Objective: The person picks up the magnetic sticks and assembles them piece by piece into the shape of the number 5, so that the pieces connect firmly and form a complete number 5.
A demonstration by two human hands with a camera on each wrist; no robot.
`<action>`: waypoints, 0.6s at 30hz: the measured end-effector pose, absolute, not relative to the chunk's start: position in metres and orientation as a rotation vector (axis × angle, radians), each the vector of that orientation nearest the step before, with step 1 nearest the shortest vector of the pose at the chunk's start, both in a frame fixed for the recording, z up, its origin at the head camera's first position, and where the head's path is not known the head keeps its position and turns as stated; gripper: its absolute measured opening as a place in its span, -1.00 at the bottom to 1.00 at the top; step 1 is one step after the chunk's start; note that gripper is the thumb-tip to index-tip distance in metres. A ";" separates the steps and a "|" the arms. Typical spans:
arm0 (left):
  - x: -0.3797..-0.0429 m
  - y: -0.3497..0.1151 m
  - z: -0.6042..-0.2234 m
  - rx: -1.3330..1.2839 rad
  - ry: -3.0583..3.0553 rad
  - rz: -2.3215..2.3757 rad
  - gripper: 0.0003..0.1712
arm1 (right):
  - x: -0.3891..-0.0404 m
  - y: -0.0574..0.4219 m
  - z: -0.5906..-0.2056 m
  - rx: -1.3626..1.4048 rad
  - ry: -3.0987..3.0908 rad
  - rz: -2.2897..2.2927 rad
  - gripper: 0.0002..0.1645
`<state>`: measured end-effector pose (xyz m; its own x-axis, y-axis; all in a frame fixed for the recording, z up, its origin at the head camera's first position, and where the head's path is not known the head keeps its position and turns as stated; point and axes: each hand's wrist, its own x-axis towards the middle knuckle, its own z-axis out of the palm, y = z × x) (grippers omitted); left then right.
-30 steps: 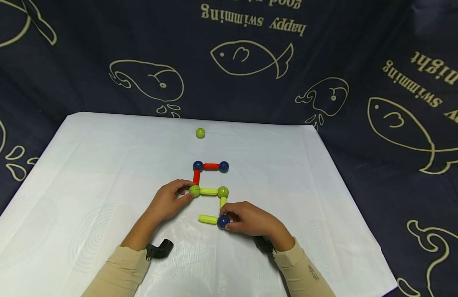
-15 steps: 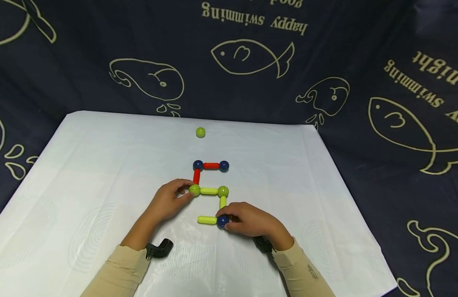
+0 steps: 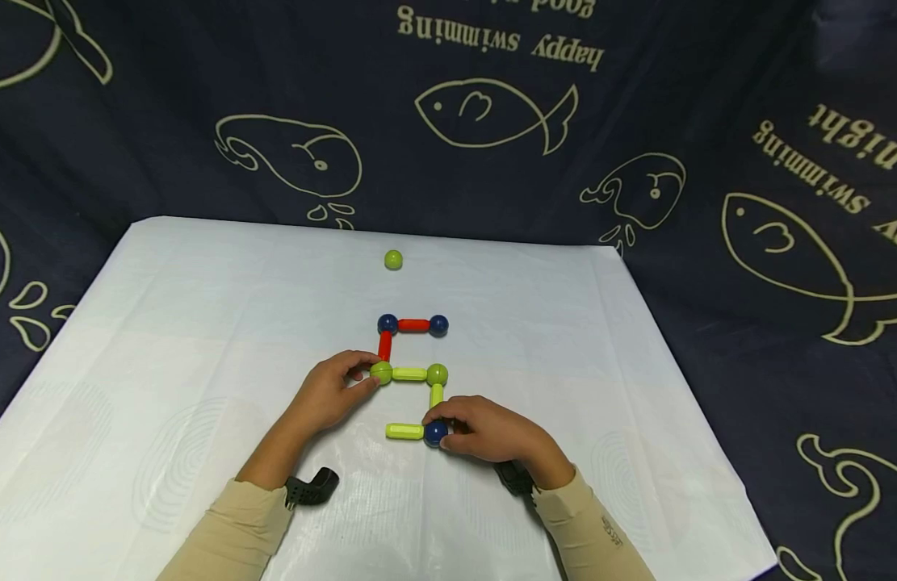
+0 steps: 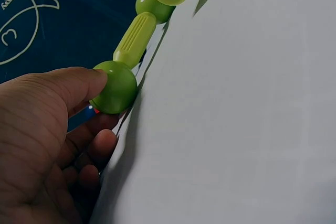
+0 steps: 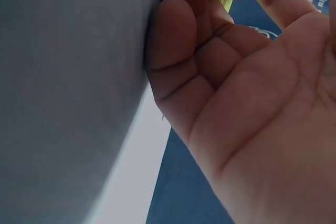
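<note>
A figure of magnetic rods and balls, shaped like an S, lies on the white table. My left hand [image 3: 333, 393] pinches the green ball [image 3: 381, 373] at its left bend; in the left wrist view the thumb lies on that ball [image 4: 115, 88]. From there a yellow-green rod [image 3: 409, 374] leads to a second green ball [image 3: 437, 374], and another rod [image 3: 437, 394] runs down to a dark blue ball [image 3: 435, 435]. My right hand [image 3: 495, 430] holds this blue ball between thumb and fingers. A yellow-green rod [image 3: 404, 432] sticks out leftward from it, its far end free.
Beyond the left hand, a red rod [image 3: 385, 346] climbs to a blue ball [image 3: 387, 324]; a second red rod [image 3: 414, 325] joins it to another blue ball [image 3: 438, 325]. One loose green ball [image 3: 393, 259] lies near the table's [image 3: 223, 307] far edge. Dark patterned cloth [image 3: 492, 186] hangs behind.
The lower blue ball has shifted slightly left, and its free rod has turned from slanted to nearly level. My right fingertips moved slightly left over that ball; the left hand stayed in place.
</note>
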<state>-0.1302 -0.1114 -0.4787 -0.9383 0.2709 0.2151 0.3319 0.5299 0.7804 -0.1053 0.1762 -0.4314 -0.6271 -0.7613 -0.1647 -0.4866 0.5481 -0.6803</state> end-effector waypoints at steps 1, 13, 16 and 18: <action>-0.130 -0.111 -0.479 -0.531 -2.687 -1.394 -0.69 | -0.105 0.176 -0.432 -1.013 2.344 -0.833 -0.65; -0.130 -0.112 -0.479 -0.542 -2.686 -1.391 -0.69 | -0.107 0.176 -0.434 -1.033 2.371 -0.814 -0.63; -0.130 -0.112 -0.479 -0.547 -2.690 -1.386 -0.69 | -0.107 0.176 -0.434 -1.031 2.379 -0.817 -0.63; -0.131 -0.112 -0.479 -0.545 -2.695 -1.384 -0.68 | -0.107 0.177 -0.434 -1.024 2.386 -0.822 -0.63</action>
